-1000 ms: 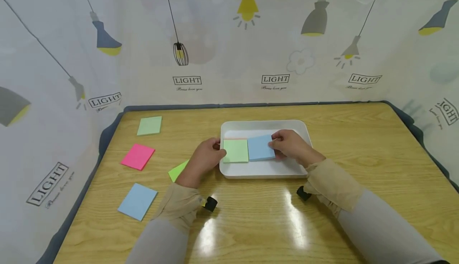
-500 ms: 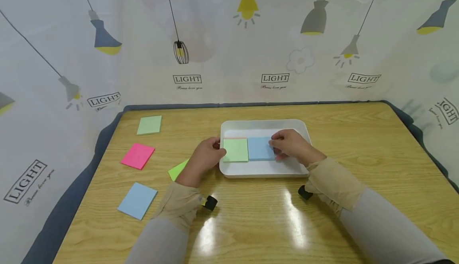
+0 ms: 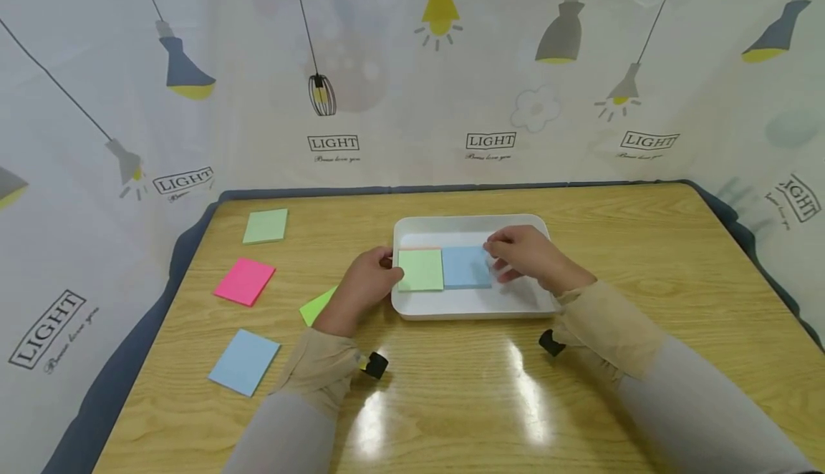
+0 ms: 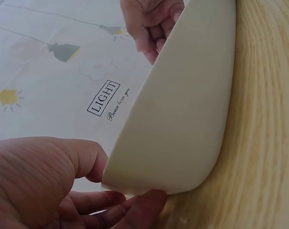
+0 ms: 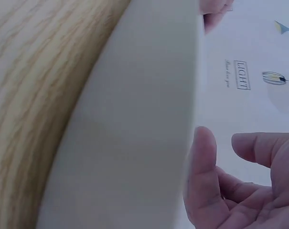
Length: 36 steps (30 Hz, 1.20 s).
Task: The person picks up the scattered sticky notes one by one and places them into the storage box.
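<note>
In the head view a white tray (image 3: 477, 303) holds a pale green sticky note pad (image 3: 420, 271) and a blue sticky note pad (image 3: 465, 268), side by side. An orange edge shows behind the green pad. My left hand (image 3: 363, 284) grips the tray's left end; in the left wrist view its thumb lies at the rim and its fingers are against the outer wall. Over the tray's right half, my right hand (image 3: 528, 255) hovers at the blue pad's right edge. The right wrist view shows a gap between that hand's thumb and fingers, with nothing between them.
Left on the wooden table (image 3: 451, 402) lie a light green pad (image 3: 266, 225), a pink pad (image 3: 245, 281) and another blue pad (image 3: 244, 361). A lime green pad (image 3: 316, 306) is partly hidden by my left wrist. A lamp-print curtain (image 3: 399, 66) rises behind the table.
The blue pad in the tray was tilted in my right hand and now lies level beside the green one. My right fingers have let go and lifted slightly. The left hand stays put.
</note>
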### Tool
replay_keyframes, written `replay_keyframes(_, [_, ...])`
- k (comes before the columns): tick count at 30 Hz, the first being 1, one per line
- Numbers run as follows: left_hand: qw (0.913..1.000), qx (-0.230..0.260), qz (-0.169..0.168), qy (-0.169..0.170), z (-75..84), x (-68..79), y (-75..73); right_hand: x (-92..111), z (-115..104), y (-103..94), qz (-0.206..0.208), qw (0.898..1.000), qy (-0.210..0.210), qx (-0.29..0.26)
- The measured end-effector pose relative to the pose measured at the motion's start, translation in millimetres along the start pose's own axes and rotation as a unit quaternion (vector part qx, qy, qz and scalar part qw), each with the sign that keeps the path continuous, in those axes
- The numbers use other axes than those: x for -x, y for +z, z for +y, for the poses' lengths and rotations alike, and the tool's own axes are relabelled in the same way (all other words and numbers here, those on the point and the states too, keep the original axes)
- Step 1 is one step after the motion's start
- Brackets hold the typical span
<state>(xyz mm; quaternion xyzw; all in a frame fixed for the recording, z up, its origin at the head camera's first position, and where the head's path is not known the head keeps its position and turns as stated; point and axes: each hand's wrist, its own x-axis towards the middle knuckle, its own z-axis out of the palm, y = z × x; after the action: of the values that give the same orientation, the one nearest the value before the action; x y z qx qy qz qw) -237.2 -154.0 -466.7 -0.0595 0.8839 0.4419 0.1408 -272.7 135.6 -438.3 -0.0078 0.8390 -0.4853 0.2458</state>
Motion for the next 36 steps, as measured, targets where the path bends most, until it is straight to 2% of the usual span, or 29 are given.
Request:
replay_keyframes(6, [1.0000, -0.005, -0.004, 0.000, -1.1, -0.9, 1.7, 24, -5, -14.8, 0.009, 0.998, -0.022, -0.052])
replay_keyframes(11, [1.0000, 0.000, -0.007, -0.002, -1.6, -2.4, 3.5, 47, -3, -31.1, 0.048, 0.993, -0.045, -0.094])
replay_keyframes(17, [1.0000, 0.001, -0.008, -0.001, -3.1, -1.6, 3.6, 61, 13, -48.7, 0.096, 0.986, -0.058, -0.120])
replay_keyframes(26, [1.0000, 0.001, -0.006, -0.002, -1.6, -0.3, 0.9, 59, 29, -61.4, 0.177, 0.981, -0.056, -0.061])
replay_keyframes(31, [1.0000, 0.004, -0.006, 0.004, -0.5, 0.2, -0.3, 55, 33, -61.7, 0.187, 0.980, -0.055, -0.034])
replay_keyframes(36, [0.9999, 0.003, -0.007, 0.007, -0.3, 0.6, -0.7, 49, 38, -59.1, 0.175, 0.984, -0.042, 0.005])
